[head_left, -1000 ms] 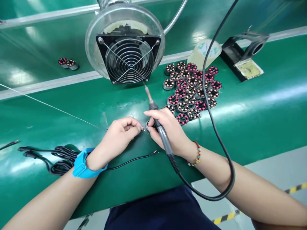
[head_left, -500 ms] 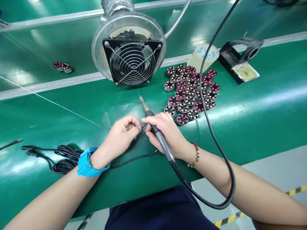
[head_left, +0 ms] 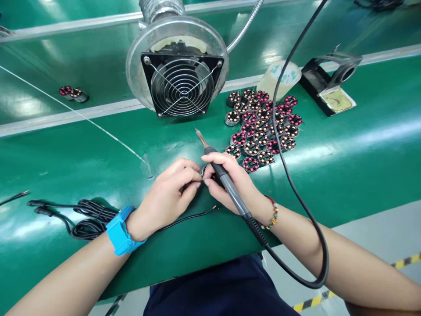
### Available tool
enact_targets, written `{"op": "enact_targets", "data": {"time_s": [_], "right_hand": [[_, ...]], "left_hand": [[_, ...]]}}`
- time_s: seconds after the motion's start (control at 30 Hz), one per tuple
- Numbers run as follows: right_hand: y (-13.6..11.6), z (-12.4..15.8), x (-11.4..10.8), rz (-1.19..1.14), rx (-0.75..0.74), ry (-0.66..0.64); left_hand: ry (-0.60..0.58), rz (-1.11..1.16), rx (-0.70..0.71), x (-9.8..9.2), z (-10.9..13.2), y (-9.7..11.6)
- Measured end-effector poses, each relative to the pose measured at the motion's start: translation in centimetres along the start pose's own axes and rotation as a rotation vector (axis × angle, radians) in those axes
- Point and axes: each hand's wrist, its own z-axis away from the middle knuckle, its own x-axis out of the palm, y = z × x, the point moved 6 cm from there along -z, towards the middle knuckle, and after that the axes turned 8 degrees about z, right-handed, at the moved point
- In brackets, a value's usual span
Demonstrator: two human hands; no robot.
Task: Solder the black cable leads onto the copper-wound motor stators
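Note:
In my right hand (head_left: pixel 232 180) a soldering iron (head_left: pixel 226 182) is held like a pen, its tip pointing up and away from me. The fingertips of that same hand also close around a small round part (head_left: pixel 204 170), mostly hidden, that resembles a wound motor coil. My left hand (head_left: pixel 176 186) pinches what looks like a thin wire at this part, fingertips nearly touching the right ones. A stripped black cable end (head_left: pixel 213 207) lies just below the hands. Left of them, a thin strand of solder wire (head_left: pixel 108 134) slants down to the bench.
A fume extractor fan (head_left: pixel 183 90) hangs ahead. Several wound motor coils (head_left: pixel 261 126) stand grouped at right, near a tape roll (head_left: pixel 279 79) and an iron stand (head_left: pixel 332 83). Coiled black cables (head_left: pixel 94 217) lie at left. The iron's cord (head_left: pixel 286 162) loops over my right forearm.
My left hand has moved slightly right and turned, and the solder strand now hangs apart from it. The round part shows between my fingers. The iron has shifted a little right.

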Motion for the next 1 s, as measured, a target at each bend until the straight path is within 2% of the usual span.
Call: {"op": "enact_targets", "data": {"time_s": [0.1,0.27,0.47,0.83,1.0], "right_hand": [[0.0,-0.1,-0.1,-0.018,-0.01,-0.027],[0.2,0.1,-0.8,0.036,-0.059,-0.116],[0.1,0.1,-0.8,0.09,-0.114,-0.17],[0.2,-0.2,0.1,0.211,-0.092,-0.063],[-0.2,0.0,-1.2,0.133,-0.08,-0.006]], "left_hand": [[0.029,-0.002,-0.017,-0.1,-0.1,0.0],[0.052,0.069,-0.207,0.1,-0.3,-1.4],[0.036,0.118,-0.317,0.3,-0.4,-2.1],[0.094,0.141,-0.326,0.1,-0.5,-2.1],[0.084,0.144,-0.319,0.3,-0.4,-2.0]]}}
